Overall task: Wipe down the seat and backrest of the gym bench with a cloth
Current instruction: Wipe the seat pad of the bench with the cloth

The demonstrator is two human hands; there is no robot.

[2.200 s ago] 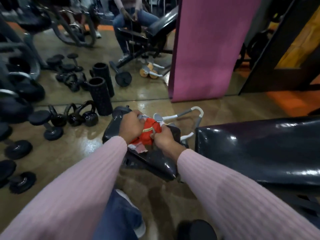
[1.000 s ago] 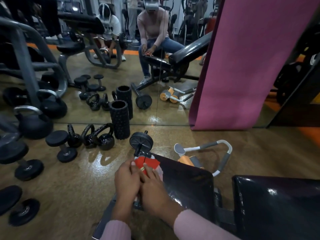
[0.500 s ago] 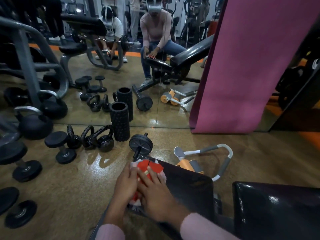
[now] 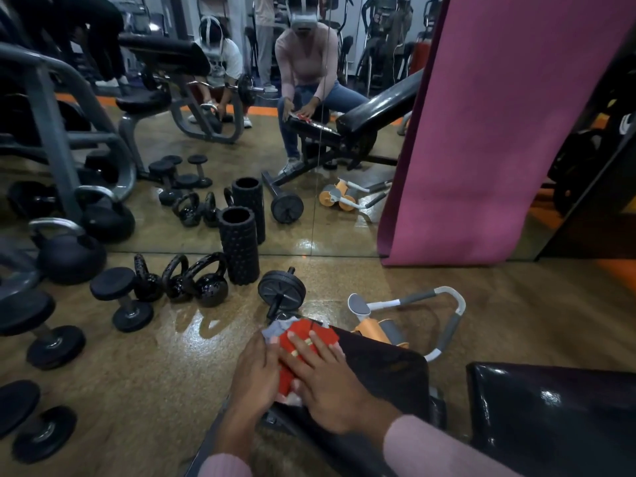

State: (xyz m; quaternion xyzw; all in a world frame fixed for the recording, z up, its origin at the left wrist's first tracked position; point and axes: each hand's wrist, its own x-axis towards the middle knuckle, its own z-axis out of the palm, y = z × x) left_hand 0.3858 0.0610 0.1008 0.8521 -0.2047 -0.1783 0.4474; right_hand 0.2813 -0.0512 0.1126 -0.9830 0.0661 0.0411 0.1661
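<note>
Room: a gym with a glossy brown floor [image 4: 144, 380] and a wall mirror [image 4: 309, 132] ahead of me; a pink mat [image 4: 499, 132] leans upright against it on the right.
Seat: the black padded seat [image 4: 389, 370] of the bench runs from under my hands toward the right, its far end pointing at the mirror.
Backrest: the shiny black backrest [image 4: 557, 418] sits at the right, apart from the seat by a narrow gap.
Cloth: a red cloth [image 4: 309, 333] with a grey patch at its far left corner lies flat on the far end of the seat, its front part under my fingers.
My left hand [image 4: 256, 376]: laid palm down at the left edge of the seat, fingers flat and close together, touching the cloth's left side.
My right hand [image 4: 330, 376]: pressed flat on top of the cloth, fingers spread and gripping nothing, with rings on two of them.
Floor left: kettlebells [image 4: 206, 284], dumbbells [image 4: 120, 301] and a black foam roller [image 4: 240, 246] standing upright by the mirror.
Beyond the seat: a black ab wheel [image 4: 282, 290] near its far end, and a white-and-orange ab roller frame [image 4: 406, 315] beside its right edge.
</note>
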